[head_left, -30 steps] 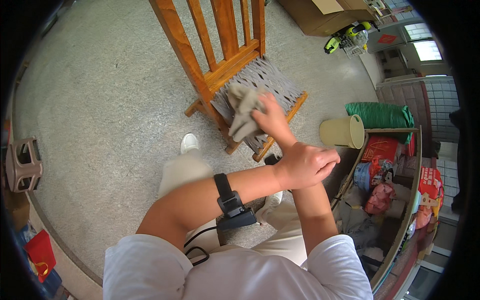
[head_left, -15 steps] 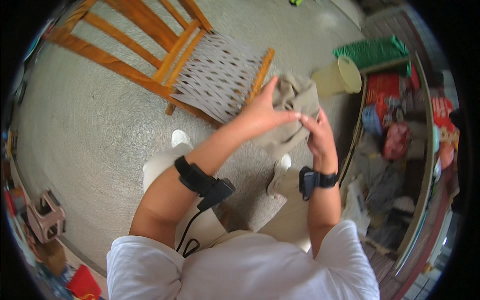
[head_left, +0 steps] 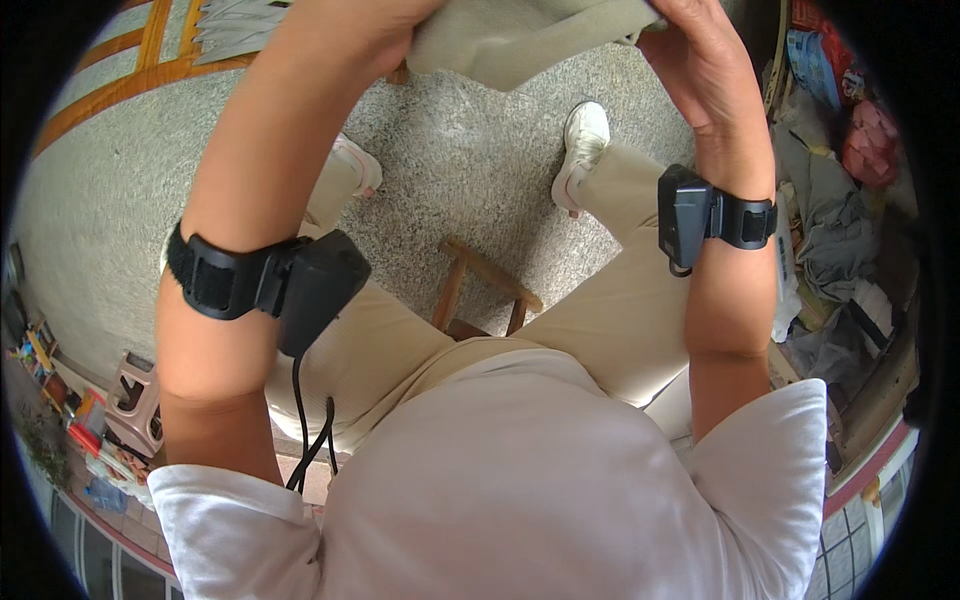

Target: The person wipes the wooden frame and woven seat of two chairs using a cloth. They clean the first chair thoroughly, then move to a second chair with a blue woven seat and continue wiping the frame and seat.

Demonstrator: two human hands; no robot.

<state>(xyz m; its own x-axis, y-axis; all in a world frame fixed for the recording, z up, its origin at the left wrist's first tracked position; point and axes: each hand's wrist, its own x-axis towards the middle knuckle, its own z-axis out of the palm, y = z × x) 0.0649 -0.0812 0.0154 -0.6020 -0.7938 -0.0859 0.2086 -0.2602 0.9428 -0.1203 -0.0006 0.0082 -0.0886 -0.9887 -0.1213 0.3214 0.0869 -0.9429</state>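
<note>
A grey-beige cloth (head_left: 525,45) stretches between my two hands at the top edge of the head view, with its lower fold hanging down. My left hand (head_left: 385,25) grips its left end, though most of its fingers lie beyond the frame. At the right end, my right hand (head_left: 700,65) holds the cloth's edge with the thumb side showing. The upper part of the cloth is cut off by the frame. Each forearm wears a black strap with a small black device, the left one (head_left: 320,290) trailing a cable.
A wooden chair (head_left: 155,75) with a woven grey seat stands at upper left. Between my legs shows a small wooden stool (head_left: 490,275). At right, a long bin (head_left: 880,430) holds cloths and bags, including a red bag (head_left: 870,145). A pinkish plastic stool (head_left: 135,405) sits at left.
Both hands have moved forward and apart, toward the top edge, spreading the bunched cloth between them. My view has tilted back toward my body, so the chair now shows only partly.
</note>
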